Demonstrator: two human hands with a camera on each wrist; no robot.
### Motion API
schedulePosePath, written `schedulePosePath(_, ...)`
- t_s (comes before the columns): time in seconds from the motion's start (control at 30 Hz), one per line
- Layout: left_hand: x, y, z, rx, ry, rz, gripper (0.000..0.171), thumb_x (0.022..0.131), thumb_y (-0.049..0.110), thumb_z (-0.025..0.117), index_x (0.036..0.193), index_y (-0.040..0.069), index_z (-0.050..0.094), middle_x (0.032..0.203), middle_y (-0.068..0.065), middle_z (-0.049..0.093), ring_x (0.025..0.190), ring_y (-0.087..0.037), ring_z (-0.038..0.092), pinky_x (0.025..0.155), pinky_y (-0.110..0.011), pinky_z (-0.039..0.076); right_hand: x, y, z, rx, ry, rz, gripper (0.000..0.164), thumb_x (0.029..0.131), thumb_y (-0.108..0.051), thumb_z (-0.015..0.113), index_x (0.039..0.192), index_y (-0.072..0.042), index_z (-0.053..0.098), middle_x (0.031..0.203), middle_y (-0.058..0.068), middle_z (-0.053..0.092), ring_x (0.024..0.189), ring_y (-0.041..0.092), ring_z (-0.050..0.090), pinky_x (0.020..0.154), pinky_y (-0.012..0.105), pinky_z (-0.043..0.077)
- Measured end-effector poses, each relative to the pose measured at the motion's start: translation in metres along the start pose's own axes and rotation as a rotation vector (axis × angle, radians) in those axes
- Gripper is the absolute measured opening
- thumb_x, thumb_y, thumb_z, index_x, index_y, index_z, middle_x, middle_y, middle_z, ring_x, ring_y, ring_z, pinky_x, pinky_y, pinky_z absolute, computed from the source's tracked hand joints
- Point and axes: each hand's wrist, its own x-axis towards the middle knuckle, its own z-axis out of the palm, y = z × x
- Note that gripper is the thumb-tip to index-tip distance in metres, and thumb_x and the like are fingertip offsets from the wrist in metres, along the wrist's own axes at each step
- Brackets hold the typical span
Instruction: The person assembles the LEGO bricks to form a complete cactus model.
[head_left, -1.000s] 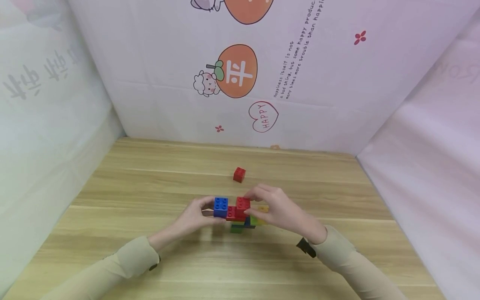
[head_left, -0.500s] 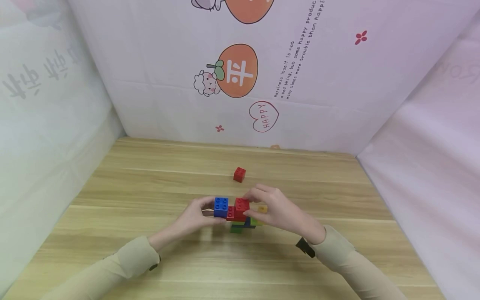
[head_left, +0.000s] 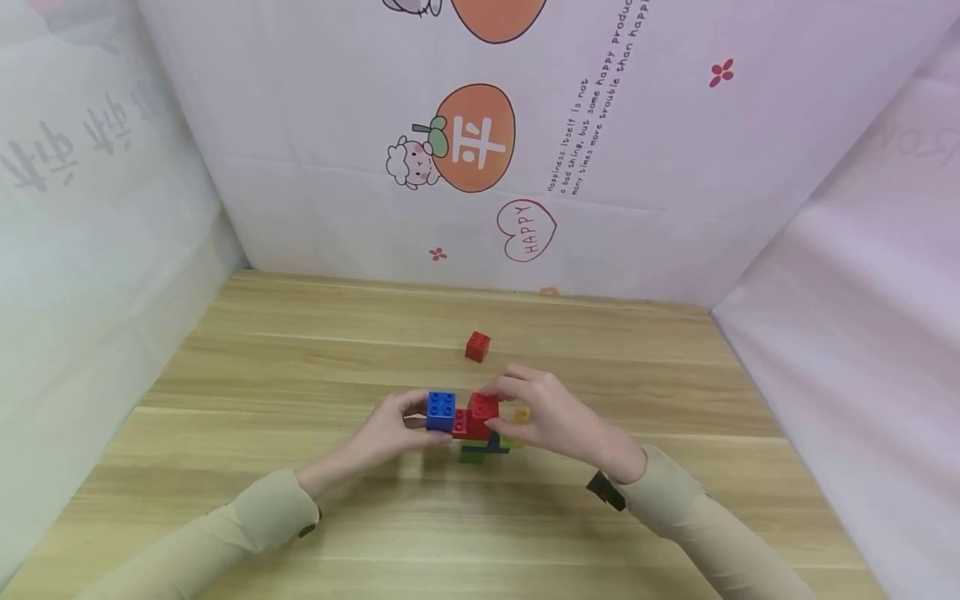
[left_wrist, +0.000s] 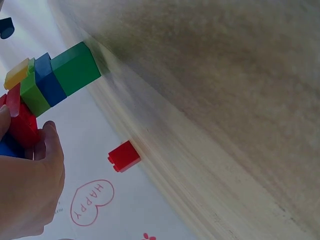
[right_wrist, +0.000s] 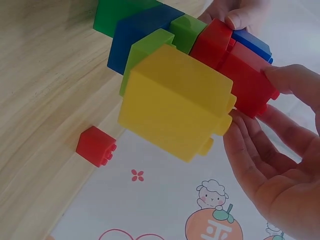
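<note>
A stacked toy-brick build is held between both hands, apart from the table in the right wrist view. My left hand [head_left: 390, 429] grips its blue end brick [head_left: 441, 407] and the wide red brick [head_left: 459, 423]. My right hand [head_left: 551, 417] pinches the upper red brick [head_left: 484, 406] between thumb and fingers. This brick sits on the wide red one; I cannot tell if it is pressed fully down. In the right wrist view, a lime brick [right_wrist: 187, 31], a dark blue brick [right_wrist: 135, 37], a dark green brick [right_wrist: 117, 15] and a yellow brick [right_wrist: 172, 100] follow.
A loose red brick [head_left: 477, 347] lies on the wooden table [head_left: 315, 358], beyond the hands. White printed cloth [head_left: 337, 150] stands as a wall behind the table, with more cloth at both sides.
The right hand and the build's yellow end have shifted very slightly left. Both hands keep their hold on the bricks; the loose red brick lies where it was.
</note>
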Motion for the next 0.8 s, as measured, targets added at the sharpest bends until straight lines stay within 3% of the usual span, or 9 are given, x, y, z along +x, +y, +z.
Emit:
schedulePosePath(0.23, 0.001, -0.0013, 0.0, -0.015, 0.005, 0.005, 0.052, 0.083, 0.016, 0.08, 0.129, 0.002, 0.061, 0.121, -0.018, 0.068, 0.111, -0.026, 0.067, 0.095, -0.031, 0.058, 0.0023, -0.0023, -0.0015, -0.023, -0.016, 0.009, 0.029, 0.083, -0.014, 0.079, 0.111, -0.009, 0.072, 0.102, 0.001, 0.069, 0.089, 0.013, 0.069, 0.077, 0.026, 0.062)
schedulePosePath(0.57, 0.0019, -0.0021, -0.0003, -0.002, 0.006, -0.005, 0.05, 0.082, 0.017, 0.081, 0.127, 0.003, 0.062, 0.121, -0.017, 0.068, 0.112, -0.027, 0.067, 0.097, -0.033, 0.058, 0.0061, -0.0042, -0.0004, -0.026, -0.021, -0.021, 0.028, 0.083, -0.014, 0.079, 0.11, -0.007, 0.072, 0.099, 0.002, 0.069, 0.086, 0.017, 0.068, 0.073, 0.026, 0.062)
schedulePosePath(0.8, 0.0019, -0.0013, 0.0002, -0.012, 0.006, 0.027, 0.048, 0.082, 0.016, 0.081, 0.125, 0.003, 0.063, 0.12, -0.017, 0.069, 0.109, -0.025, 0.068, 0.095, -0.028, 0.058, 0.0052, -0.0037, 0.0, -0.007, -0.02, 0.02, 0.029, 0.082, -0.015, 0.081, 0.11, -0.008, 0.072, 0.103, 0.004, 0.072, 0.09, 0.015, 0.071, 0.078, 0.027, 0.062)
